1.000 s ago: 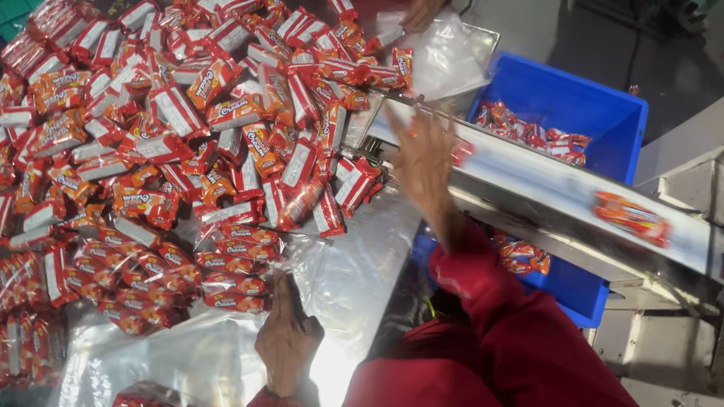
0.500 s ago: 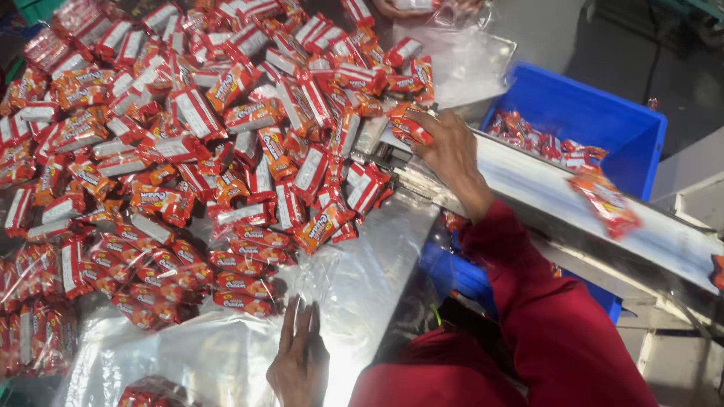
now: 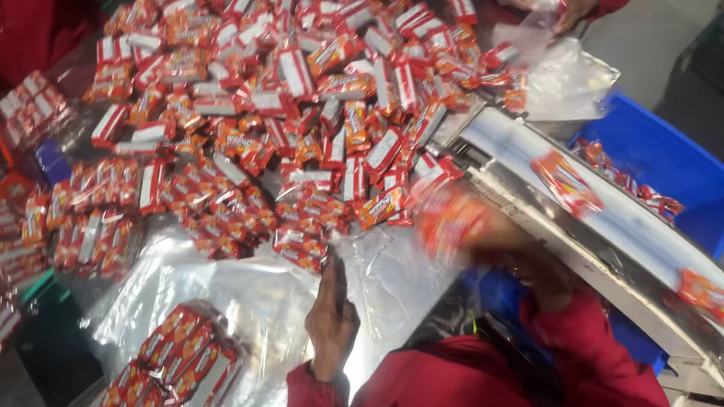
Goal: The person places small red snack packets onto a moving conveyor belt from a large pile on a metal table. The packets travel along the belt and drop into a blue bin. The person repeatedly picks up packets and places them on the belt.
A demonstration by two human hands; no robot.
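A big heap of red and orange snack packets (image 3: 302, 128) covers the table. My left hand (image 3: 332, 316) lies flat on a clear plastic sheet (image 3: 249, 294) just below the heap, holding nothing. My right hand (image 3: 494, 234) is blurred by motion between the heap and the conveyor belt (image 3: 513, 162). It grips a blurred bunch of red snack packets (image 3: 449, 218). One packet (image 3: 566, 182) rides on the belt and another (image 3: 701, 292) lies further down it.
A blue bin (image 3: 671, 169) with several packets stands behind the belt at the right. A clear bag filled with packets (image 3: 181, 354) lies at the lower left. Another person's hand (image 3: 573, 11) holds clear plastic at the top right.
My right hand has pulled back from the belt's edge toward me with packets in it. My left hand has slid forward on the plastic sheet. The packets on the belt have moved along.
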